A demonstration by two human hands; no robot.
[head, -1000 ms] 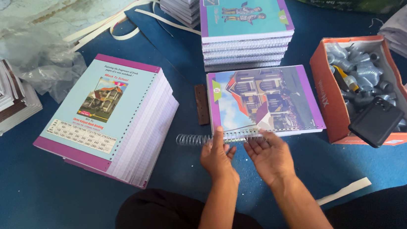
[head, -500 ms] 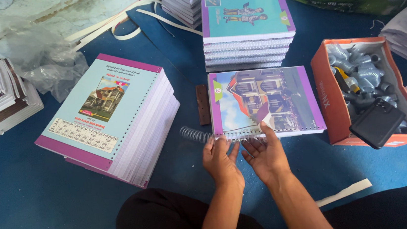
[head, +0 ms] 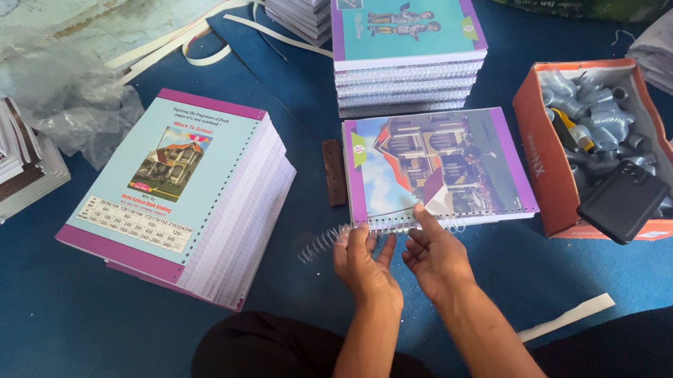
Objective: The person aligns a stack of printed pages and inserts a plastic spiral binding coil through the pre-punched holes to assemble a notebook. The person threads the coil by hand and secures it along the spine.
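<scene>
My left hand (head: 366,262) and right hand (head: 435,253) pinch the wire spiral (head: 327,242) along the near edge of the notebook (head: 433,163) — fingers lightly closed, to guide it through the holes.

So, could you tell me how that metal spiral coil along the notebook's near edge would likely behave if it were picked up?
The spiral coil is thin open wire, so it is probably very light and springy, sagging if lifted at one end. Being round, its free part could roll on the blue floor. The stretch threaded into the notebook would likely drag it along.
</scene>
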